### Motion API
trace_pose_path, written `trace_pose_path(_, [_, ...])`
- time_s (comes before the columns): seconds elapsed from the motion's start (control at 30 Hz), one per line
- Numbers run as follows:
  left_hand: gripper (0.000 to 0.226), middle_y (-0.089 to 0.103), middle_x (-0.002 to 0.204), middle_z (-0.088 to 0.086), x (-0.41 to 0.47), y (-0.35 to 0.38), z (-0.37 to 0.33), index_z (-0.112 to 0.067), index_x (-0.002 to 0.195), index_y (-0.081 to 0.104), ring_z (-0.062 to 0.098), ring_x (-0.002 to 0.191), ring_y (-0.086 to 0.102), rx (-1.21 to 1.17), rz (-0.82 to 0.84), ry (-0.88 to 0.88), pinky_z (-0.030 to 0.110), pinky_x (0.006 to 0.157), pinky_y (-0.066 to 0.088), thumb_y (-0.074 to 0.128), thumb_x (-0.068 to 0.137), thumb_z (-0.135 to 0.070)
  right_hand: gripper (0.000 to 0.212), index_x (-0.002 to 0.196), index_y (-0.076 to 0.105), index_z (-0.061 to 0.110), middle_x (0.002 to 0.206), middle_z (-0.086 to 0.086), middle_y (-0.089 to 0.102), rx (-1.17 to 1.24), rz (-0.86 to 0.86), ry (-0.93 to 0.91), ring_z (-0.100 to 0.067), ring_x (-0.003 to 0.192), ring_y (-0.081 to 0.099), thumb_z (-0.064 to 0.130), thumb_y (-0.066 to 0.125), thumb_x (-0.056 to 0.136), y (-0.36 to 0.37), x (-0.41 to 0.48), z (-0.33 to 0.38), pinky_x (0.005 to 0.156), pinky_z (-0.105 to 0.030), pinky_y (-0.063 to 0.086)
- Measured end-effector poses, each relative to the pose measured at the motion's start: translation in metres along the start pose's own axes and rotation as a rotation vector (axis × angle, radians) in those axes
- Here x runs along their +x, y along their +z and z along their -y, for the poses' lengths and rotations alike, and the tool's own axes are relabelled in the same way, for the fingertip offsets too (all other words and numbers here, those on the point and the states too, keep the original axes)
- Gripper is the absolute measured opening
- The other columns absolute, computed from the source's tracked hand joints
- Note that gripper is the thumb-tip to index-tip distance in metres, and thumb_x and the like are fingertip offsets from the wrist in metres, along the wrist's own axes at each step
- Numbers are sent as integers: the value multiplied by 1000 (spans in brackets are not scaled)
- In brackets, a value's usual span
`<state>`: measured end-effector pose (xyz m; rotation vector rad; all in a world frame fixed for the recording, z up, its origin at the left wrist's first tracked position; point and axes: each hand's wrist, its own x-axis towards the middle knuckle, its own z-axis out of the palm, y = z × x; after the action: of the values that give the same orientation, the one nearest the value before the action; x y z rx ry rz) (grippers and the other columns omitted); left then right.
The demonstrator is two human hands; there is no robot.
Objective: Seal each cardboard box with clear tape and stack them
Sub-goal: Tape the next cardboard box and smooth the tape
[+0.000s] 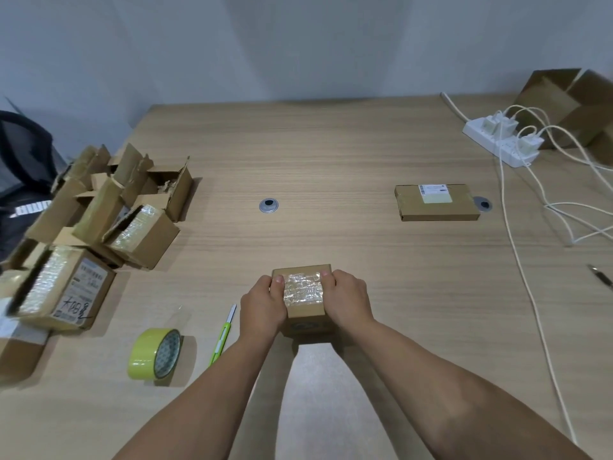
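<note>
A small cardboard box (303,293) stands near the table's front edge, its top covered with crinkled clear tape. My left hand (263,308) grips its left side and my right hand (348,303) its right side, thumbs pressed on the taped top. A roll of tape (154,353) with a yellow-green look stands on edge to the left. A green-handled cutter (224,335) lies between the roll and my left arm. A flat sealed box (436,202) with a white label lies at the right. Several opened and taped boxes (99,210) are heaped at the left edge.
A white power strip (501,142) with plugged chargers and trailing white cables (530,260) occupies the right side. A large open carton (570,104) stands at the back right. Two round cable grommets (268,205) sit in the tabletop. A dark tool (600,277) lies at the far right.
</note>
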<state>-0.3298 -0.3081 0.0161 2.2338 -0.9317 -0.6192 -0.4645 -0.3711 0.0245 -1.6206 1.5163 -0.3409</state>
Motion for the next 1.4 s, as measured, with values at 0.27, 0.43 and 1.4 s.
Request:
trace_pose_path(0.27, [44, 66, 87, 13, 6, -10, 23, -8, 89, 65, 38, 91, 60, -48, -13, -20, 44, 80, 49, 35, 106, -35, 40, 100, 62, 16, 101, 0, 63, 287, 40, 35, -16, 94, 57, 44, 35, 106, -7, -9, -16, 77, -32, 42])
trace_pose_path(0.43, [36, 74, 97, 10, -6, -28, 29, -25, 97, 71, 27, 90, 71, -661, 147, -291, 41, 76, 60, 39, 108, -37, 64, 136, 55, 31, 136, 3, 61, 569, 202, 328, -22, 124, 58, 74, 43, 89, -2, -1, -47, 106, -45, 46])
trace_pose_path(1.4, [36, 69, 119, 1, -10, 4, 45, -24, 136, 61, 23, 111, 60, -168, 150, -91, 36, 92, 48, 44, 105, -27, 39, 106, 54, 15, 100, -5, 57, 0, 86, 123, -22, 90, 54, 50, 37, 106, 13, -12, -39, 75, -35, 43])
